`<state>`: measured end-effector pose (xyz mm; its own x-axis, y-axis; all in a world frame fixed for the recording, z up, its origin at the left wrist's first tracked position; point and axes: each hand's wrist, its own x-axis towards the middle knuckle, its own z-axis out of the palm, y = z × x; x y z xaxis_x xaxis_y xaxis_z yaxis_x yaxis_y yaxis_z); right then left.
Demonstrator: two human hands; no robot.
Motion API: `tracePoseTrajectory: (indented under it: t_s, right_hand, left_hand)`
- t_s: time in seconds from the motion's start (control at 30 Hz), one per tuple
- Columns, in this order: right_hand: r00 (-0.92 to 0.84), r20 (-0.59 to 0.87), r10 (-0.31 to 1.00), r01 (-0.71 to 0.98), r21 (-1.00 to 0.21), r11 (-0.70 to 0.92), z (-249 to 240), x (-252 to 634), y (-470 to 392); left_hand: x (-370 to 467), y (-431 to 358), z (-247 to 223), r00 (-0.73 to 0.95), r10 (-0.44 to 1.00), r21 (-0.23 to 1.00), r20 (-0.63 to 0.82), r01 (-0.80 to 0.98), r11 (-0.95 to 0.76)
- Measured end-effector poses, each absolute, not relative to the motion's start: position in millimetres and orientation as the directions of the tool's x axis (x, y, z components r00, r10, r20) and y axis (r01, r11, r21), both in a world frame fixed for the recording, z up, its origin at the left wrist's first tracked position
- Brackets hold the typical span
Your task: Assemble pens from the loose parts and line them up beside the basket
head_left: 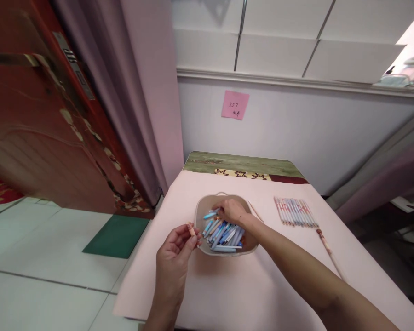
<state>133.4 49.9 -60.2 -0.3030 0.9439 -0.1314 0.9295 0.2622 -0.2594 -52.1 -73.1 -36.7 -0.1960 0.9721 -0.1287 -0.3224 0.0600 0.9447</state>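
Note:
A beige basket [251, 243] on the table holds many pens and caps [224, 234], mostly blue, white and tan. My left hand [177, 246] is just left of the basket, pinching a small peach-coloured pen cap [192, 230] with a brown figure on it between thumb and fingers. My right hand [230, 211] reaches into the back of the basket, fingers bent down among the pens; what its fingertips touch is hidden. A thin pen part [255, 211] lies right of the basket. Further right, a row of pens [296, 212] lies side by side, with one pen [331, 255] below it.
The table [221, 285] has a pale pink cover and a green patterned back edge. Behind it is a wall with a pink note [235, 105]. A red-brown door [55, 138] and a purple curtain stand on the left; a green mat [116, 236] lies on the floor.

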Motion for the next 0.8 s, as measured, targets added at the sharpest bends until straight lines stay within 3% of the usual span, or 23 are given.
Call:
tracePoseTrajectory:
  t_s: [0.3,0.8]
  right_hand:
    - [-0.329,-0.130,0.936,0.939,-0.152,0.309,-67.5,135.2,59.6]
    - [-0.524,-0.157,0.837,0.850,-0.039,0.525,-65.0,131.4,54.6]
  left_hand:
    - [-55.8,-70.7,-37.6,-0.192,0.971,0.948,-0.143,-0.309,0.079]
    - [-45.5,-73.2,-35.7,-0.158,0.977,0.952,-0.144,-0.293,0.093]
